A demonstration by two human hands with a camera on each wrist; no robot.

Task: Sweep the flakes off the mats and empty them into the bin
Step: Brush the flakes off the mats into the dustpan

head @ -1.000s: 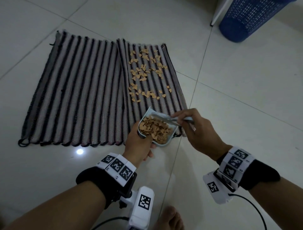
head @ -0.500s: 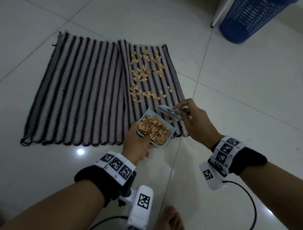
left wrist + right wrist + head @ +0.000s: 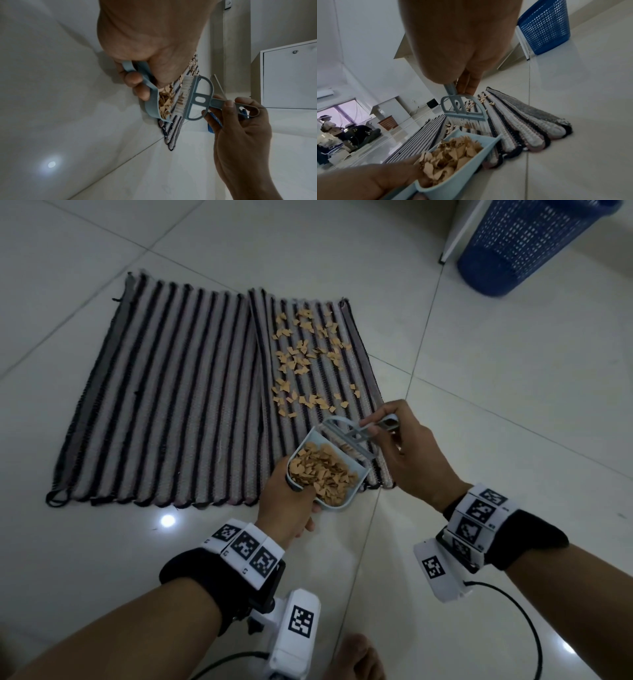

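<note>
Two striped mats lie side by side on the tiled floor; the left mat [image 3: 164,392] is bare, while the right mat [image 3: 363,364] carries many tan flakes [image 3: 305,361]. My left hand [image 3: 291,508] grips the handle of a small light-blue dustpan [image 3: 346,501] [image 3: 467,174] heaped with flakes, held above the right mat's near edge. My right hand [image 3: 407,453] pinches the handle of a matching light-blue brush [image 3: 349,436] [image 3: 197,98] [image 3: 464,112], whose bristles hover just beyond the pan's mouth. A blue mesh bin [image 3: 534,244] [image 3: 544,25] stands at the far right.
A white cabinet edge [image 3: 455,231] stands beside the bin. My bare foot [image 3: 356,659] shows at the bottom. In the right wrist view other people [image 3: 339,132] and a brown basket [image 3: 388,122] are far across the room. Open tile floor [image 3: 513,392] lies between mats and bin.
My right hand has lifted the brush out of the dustpan and moved it up and away toward the flakes. The left hand holds the pan almost still.
</note>
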